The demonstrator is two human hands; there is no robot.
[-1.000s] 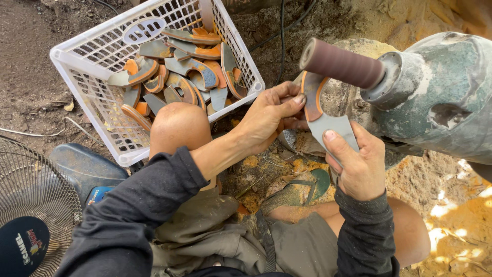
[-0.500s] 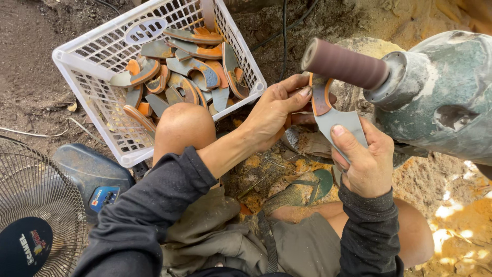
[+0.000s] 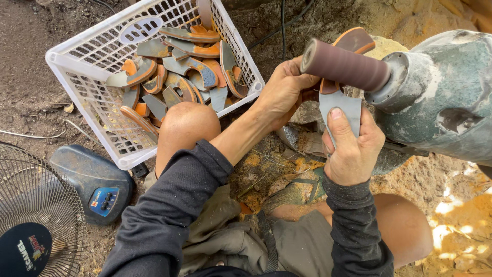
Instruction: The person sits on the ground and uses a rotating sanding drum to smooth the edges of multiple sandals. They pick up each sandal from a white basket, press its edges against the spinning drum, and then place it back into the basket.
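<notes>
Since the earlier frame, the grey-and-orange curved piece (image 3: 338,105) has been raised against the brown sanding drum (image 3: 344,65). It is gripped by the right hand (image 3: 352,149) below and the left hand (image 3: 284,92) at its far-left edge. A white basket (image 3: 82,77) of similar pieces is set on bare earth, far left; a fan (image 3: 36,215) stands near left.

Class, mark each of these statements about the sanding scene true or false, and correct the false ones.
1. Both hands hold the curved grey-and-orange piece against the sanding drum. True.
2. The white basket is empty. False: it holds many similar curved pieces.
3. The right hand grips the lower grey part of the piece. True.
4. The left hand reaches into the basket. False: it is at the piece beside the drum.
5. A fan lies at the lower left. True.
</notes>
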